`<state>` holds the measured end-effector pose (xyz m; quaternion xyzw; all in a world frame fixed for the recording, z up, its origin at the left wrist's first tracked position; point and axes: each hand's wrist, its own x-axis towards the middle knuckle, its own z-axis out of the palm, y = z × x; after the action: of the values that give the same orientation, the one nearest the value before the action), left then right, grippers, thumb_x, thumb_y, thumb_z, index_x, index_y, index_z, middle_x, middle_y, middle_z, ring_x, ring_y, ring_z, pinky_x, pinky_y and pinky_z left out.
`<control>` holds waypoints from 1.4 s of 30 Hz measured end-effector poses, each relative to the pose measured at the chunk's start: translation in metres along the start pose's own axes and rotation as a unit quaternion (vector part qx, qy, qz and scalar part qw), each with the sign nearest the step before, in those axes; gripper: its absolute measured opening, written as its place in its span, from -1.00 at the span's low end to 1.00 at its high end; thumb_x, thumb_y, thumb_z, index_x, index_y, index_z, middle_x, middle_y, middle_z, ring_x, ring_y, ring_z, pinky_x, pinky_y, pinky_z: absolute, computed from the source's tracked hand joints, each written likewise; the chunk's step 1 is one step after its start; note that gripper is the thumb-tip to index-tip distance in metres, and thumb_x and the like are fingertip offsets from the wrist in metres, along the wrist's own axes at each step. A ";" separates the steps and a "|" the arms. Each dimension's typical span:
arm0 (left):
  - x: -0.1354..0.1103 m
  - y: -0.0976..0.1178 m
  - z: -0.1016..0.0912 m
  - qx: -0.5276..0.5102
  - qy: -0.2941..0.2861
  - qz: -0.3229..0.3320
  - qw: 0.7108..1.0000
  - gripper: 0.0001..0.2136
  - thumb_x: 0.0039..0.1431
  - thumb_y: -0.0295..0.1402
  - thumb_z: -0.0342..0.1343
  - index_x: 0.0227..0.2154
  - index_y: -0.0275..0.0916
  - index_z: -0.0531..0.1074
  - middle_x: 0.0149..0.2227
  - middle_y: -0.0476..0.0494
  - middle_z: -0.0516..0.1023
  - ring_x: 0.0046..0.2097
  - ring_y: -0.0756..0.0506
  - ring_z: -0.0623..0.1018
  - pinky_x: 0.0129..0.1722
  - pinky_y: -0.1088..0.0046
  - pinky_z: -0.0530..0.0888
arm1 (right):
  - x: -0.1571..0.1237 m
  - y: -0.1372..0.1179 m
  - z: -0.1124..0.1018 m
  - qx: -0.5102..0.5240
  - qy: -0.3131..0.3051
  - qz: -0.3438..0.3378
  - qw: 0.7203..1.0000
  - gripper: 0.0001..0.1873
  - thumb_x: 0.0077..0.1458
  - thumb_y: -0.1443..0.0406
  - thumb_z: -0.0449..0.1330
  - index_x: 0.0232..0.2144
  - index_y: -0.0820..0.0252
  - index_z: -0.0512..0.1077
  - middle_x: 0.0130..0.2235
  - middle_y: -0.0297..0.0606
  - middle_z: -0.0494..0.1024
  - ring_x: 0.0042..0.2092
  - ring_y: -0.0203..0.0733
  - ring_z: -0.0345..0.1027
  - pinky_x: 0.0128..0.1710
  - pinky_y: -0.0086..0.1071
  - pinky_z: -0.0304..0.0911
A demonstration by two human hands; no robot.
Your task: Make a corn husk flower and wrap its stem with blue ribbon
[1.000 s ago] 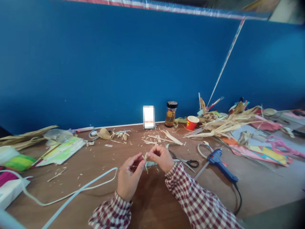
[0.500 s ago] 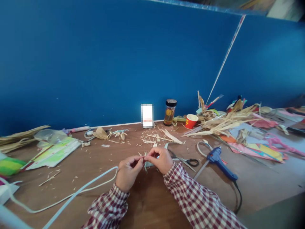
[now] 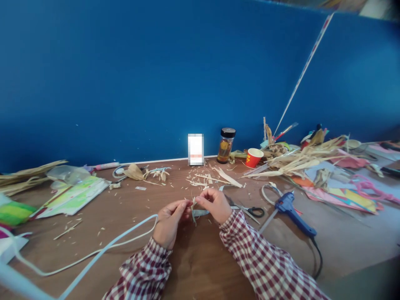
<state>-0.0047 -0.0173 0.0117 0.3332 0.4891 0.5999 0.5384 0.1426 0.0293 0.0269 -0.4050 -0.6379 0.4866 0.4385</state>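
My left hand (image 3: pixel 170 223) is closed over the middle of the table, thumb against the fingers; anything in its pinch is hidden. Close beside it, my right hand (image 3: pixel 215 204) pinches a thin pale strip (image 3: pixel 194 211), apparently dried husk, which hangs between the two hands. Beneath the right fingers shows a light blue strip (image 3: pixel 201 212). Scissors (image 3: pixel 256 212) with black handles lie just right of the right hand, partly covered by it. Farther right a blue glue gun (image 3: pixel 293 214) rests on the table, its cord trailing toward the front.
Pale husk scraps (image 3: pixel 212 179) are scattered behind my hands. Against the blue wall stand a dark-lidded jar (image 3: pixel 225 146), a red paper cup (image 3: pixel 254 158) and a blurred white object (image 3: pixel 196 150). Dried husks (image 3: pixel 293 164) pile up at right. A white cord (image 3: pixel 93 254) loops across the left.
My hands have drawn slightly apart, and the pale strip now shows between them at the right fingertips. The whole view has shifted a little; the table items lie as before.
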 end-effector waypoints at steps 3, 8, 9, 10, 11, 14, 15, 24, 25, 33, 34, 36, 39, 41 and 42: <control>0.006 -0.008 -0.006 0.034 0.053 0.046 0.997 -0.76 -0.22 -0.28 0.26 -0.46 -0.31 0.50 -0.47 -0.10 0.54 -0.43 0.02 0.45 -0.47 0.58 0.38 | 0.001 0.000 -0.002 0.005 -0.002 0.005 1.000 -0.73 -0.13 0.14 0.22 -0.58 0.25 0.32 -0.62 -0.42 0.33 -0.57 -0.41 0.14 -0.59 -0.52 0.08; 0.008 -0.011 -0.010 0.118 0.143 0.133 0.973 -0.70 -0.06 -0.16 0.12 -0.37 -0.32 0.50 -0.35 -0.19 0.53 -0.43 -0.02 0.48 -0.46 0.48 0.44 | 0.002 0.001 -0.001 0.016 -0.012 0.012 1.000 -0.72 -0.15 0.14 0.23 -0.58 0.25 0.33 -0.62 -0.42 0.35 -0.58 -0.41 0.14 -0.59 -0.52 0.07; 0.007 -0.009 -0.009 0.138 0.149 0.164 0.965 -0.65 -0.04 -0.17 0.10 -0.22 -0.28 0.46 -0.22 -0.23 0.51 -0.36 -0.04 0.50 -0.43 0.46 0.46 | 0.001 0.001 0.000 0.011 -0.010 0.009 1.000 -0.72 -0.15 0.14 0.23 -0.58 0.25 0.34 -0.61 -0.41 0.36 -0.57 -0.41 0.15 -0.59 -0.52 0.07; 0.004 -0.006 -0.008 0.159 0.143 0.198 0.957 -0.58 -0.03 -0.21 0.11 -0.08 -0.22 0.37 -0.09 -0.24 0.44 -0.28 -0.06 0.51 -0.39 0.45 0.47 | 0.000 0.001 0.001 0.003 -0.007 0.007 1.000 -0.72 -0.15 0.14 0.24 -0.57 0.25 0.34 -0.60 -0.39 0.38 -0.57 -0.40 0.16 -0.58 -0.51 0.08; 0.002 -0.003 -0.006 0.179 0.131 0.228 0.948 -0.53 -0.03 -0.24 0.11 0.01 -0.17 0.29 0.00 -0.24 0.37 -0.22 -0.07 0.49 -0.34 0.43 0.48 | 0.000 0.001 0.002 -0.006 -0.004 0.004 1.000 -0.73 -0.15 0.14 0.24 -0.57 0.25 0.35 -0.59 -0.38 0.39 -0.56 -0.40 0.16 -0.58 -0.51 0.08; -0.005 0.005 -0.001 0.254 0.035 0.261 0.931 -0.72 0.02 -0.30 0.08 -0.16 -0.17 0.44 -0.13 -0.17 0.47 -0.19 -0.07 0.48 -0.24 0.40 0.45 | -0.003 0.000 0.004 -0.045 -0.001 -0.006 0.999 -0.74 -0.14 0.15 0.23 -0.56 0.25 0.37 -0.58 -0.37 0.40 -0.56 -0.40 0.15 -0.58 -0.51 0.08; -0.007 0.006 -0.001 0.274 0.006 0.264 0.925 -0.78 0.02 -0.31 0.08 -0.25 -0.18 0.49 -0.22 -0.14 0.50 -0.21 -0.07 0.48 -0.22 0.40 0.43 | -0.004 0.000 0.004 -0.061 -0.004 -0.013 0.998 -0.75 -0.13 0.15 0.23 -0.56 0.25 0.38 -0.58 -0.36 0.40 -0.56 -0.39 0.16 -0.57 -0.51 0.08; 0.001 -0.008 -0.005 0.121 0.033 0.103 0.987 -0.77 -0.02 -0.21 0.10 -0.46 -0.30 0.44 -0.52 -0.03 0.45 -0.54 0.05 0.37 -0.55 0.57 0.34 | -0.008 -0.006 0.009 -0.125 -0.030 -0.066 0.990 -0.78 -0.09 0.17 0.21 -0.54 0.24 0.41 -0.55 -0.35 0.43 -0.53 -0.38 0.20 -0.52 -0.50 0.14; 0.002 -0.007 -0.006 0.122 0.047 0.097 0.987 -0.76 -0.02 -0.19 0.09 -0.46 -0.31 0.43 -0.54 -0.02 0.43 -0.56 0.07 0.35 -0.57 0.58 0.31 | -0.010 -0.010 0.009 -0.123 -0.035 -0.068 0.989 -0.79 -0.08 0.18 0.20 -0.53 0.24 0.41 -0.54 -0.35 0.43 -0.53 -0.38 0.21 -0.52 -0.50 0.14; -0.009 -0.003 -0.005 0.405 -0.035 0.176 0.896 -0.77 0.00 -0.17 0.06 -0.42 -0.22 0.46 -0.49 -0.03 0.49 -0.47 -0.02 0.43 -0.45 0.50 0.34 | -0.061 -0.030 -0.047 -0.259 0.080 -0.112 0.956 -0.81 0.04 0.27 0.11 -0.24 0.15 0.36 -0.27 -0.28 0.46 -0.24 -0.26 0.32 -0.26 -0.42 0.23; -0.011 -0.004 -0.004 0.433 -0.051 0.191 0.880 -0.77 0.02 -0.18 0.04 -0.39 -0.21 0.46 -0.48 -0.03 0.48 -0.47 -0.02 0.42 -0.45 0.50 0.34 | -0.071 -0.026 -0.065 -0.319 0.109 -0.113 0.935 -0.82 0.04 0.28 0.11 -0.25 0.15 0.36 -0.26 -0.26 0.46 -0.21 -0.22 0.31 -0.21 -0.38 0.21; -0.017 -0.005 -0.003 0.492 -0.069 0.215 0.841 -0.78 0.05 -0.18 0.00 -0.36 -0.18 0.44 -0.47 -0.02 0.47 -0.47 -0.02 0.41 -0.45 0.48 0.33 | -0.091 -0.014 -0.102 -0.436 0.178 -0.098 0.877 -0.86 0.06 0.26 0.09 -0.30 0.17 0.37 -0.30 -0.23 0.45 -0.21 -0.16 0.29 -0.18 -0.30 0.18; -0.021 -0.006 -0.002 0.573 -0.081 0.229 0.783 -0.80 0.09 -0.20 -0.04 -0.38 -0.14 0.43 -0.42 -0.03 0.47 -0.39 -0.05 0.44 -0.40 0.46 0.32 | -0.114 0.004 -0.155 -0.590 0.266 -0.033 0.762 -0.77 0.03 0.15 0.10 -0.32 0.19 0.36 -0.30 -0.18 0.43 -0.24 -0.05 0.26 -0.23 -0.23 0.18; -0.022 -0.006 -0.002 0.602 -0.088 0.227 0.760 -0.81 0.10 -0.22 -0.06 -0.37 -0.12 0.43 -0.38 -0.03 0.48 -0.33 -0.06 0.45 -0.36 0.46 0.33 | -0.124 0.013 -0.179 -0.658 0.277 0.020 0.699 -0.69 0.00 0.08 0.10 -0.31 0.19 0.34 -0.32 -0.15 0.42 -0.24 0.01 0.25 -0.28 -0.22 0.18; -0.022 -0.006 -0.002 0.612 -0.092 0.222 0.753 -0.81 0.11 -0.24 -0.07 -0.36 -0.12 0.43 -0.35 -0.03 0.48 -0.32 -0.06 0.46 -0.34 0.46 0.33 | -0.126 0.018 -0.188 -0.679 0.273 0.039 0.681 -0.66 -0.01 0.06 0.10 -0.30 0.19 0.34 -0.32 -0.14 0.41 -0.25 0.02 0.26 -0.30 -0.22 0.18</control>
<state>-0.0005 -0.0392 0.0077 0.7443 0.6122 0.2415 0.1135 0.3598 -0.0364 0.0154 -0.7310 -0.6290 -0.1949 0.1786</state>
